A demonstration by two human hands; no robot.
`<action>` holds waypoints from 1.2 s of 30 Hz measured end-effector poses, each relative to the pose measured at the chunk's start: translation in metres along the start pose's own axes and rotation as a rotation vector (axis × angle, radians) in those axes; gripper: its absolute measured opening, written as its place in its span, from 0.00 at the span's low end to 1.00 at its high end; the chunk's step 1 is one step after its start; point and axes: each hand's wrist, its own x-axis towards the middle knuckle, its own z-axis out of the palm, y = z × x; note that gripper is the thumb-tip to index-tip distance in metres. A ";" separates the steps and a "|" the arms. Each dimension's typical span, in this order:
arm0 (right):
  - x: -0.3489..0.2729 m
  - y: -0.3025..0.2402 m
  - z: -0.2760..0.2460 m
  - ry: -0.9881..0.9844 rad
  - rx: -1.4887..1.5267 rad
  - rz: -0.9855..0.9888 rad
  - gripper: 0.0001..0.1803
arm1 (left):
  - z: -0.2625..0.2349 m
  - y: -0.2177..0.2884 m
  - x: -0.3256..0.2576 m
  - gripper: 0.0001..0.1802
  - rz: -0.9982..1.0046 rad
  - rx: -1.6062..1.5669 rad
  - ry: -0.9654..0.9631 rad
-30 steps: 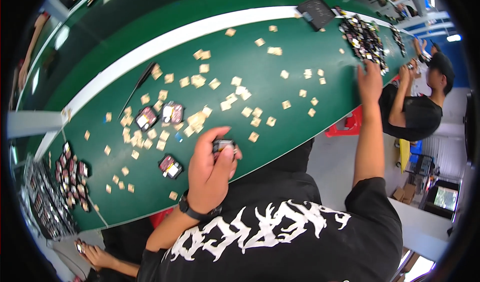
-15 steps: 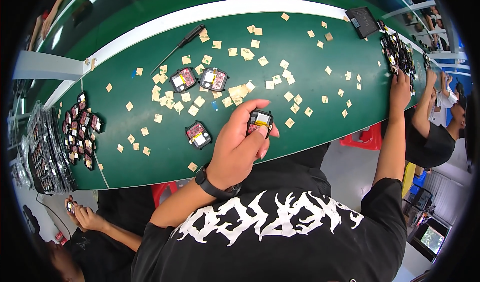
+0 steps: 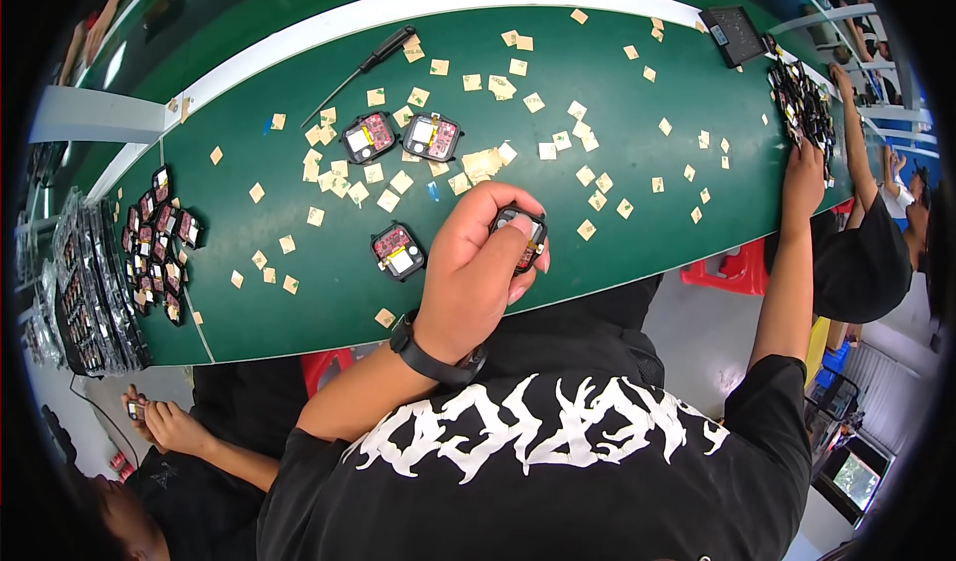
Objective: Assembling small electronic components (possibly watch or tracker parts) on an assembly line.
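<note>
My left hand [image 3: 470, 262] is closed round an opened black watch case [image 3: 526, 240], its thumb pressed on the exposed circuit board inside. Out at the far right, my right hand [image 3: 803, 185] reaches to a heap of dark watch parts [image 3: 799, 108]; its fingertips are hidden among them. On the table lie three more opened watch cases with reddish boards: one nearest my left hand [image 3: 398, 252], and a side-by-side pair farther back, the left one [image 3: 368, 138] and the right one [image 3: 432, 138].
Small beige paper squares [image 3: 387, 201] are scattered over the green table [image 3: 637, 93]. A black screwdriver [image 3: 373, 58] lies at the back, a black tray [image 3: 734, 36] back right. More watch cases [image 3: 159, 242] and stacked plastic trays [image 3: 95, 292] stand left. Co-workers sit on both sides.
My left thumb has moved up across the board of the held watch case. My right hand stays at the heap, slightly farther right. The view has shifted a little.
</note>
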 end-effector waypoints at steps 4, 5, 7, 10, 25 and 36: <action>0.001 0.003 0.003 0.010 0.011 -0.009 0.15 | 0.002 -0.001 -0.002 0.09 0.047 0.071 -0.011; 0.001 0.003 0.003 0.005 0.006 -0.007 0.15 | 0.001 -0.002 -0.002 0.09 0.043 0.070 -0.011; 0.001 0.004 0.004 0.009 0.000 -0.014 0.15 | 0.001 -0.004 -0.002 0.09 0.065 0.093 -0.003; 0.001 0.005 0.006 0.030 -0.005 -0.024 0.15 | -0.002 -0.004 -0.002 0.10 0.079 0.161 -0.034; 0.003 0.030 0.027 0.053 0.000 -0.116 0.16 | -0.036 0.056 -0.044 0.27 0.407 0.902 0.173; 0.001 0.032 0.033 -0.029 0.018 -0.072 0.19 | -0.163 0.110 -0.071 0.26 0.505 1.376 0.913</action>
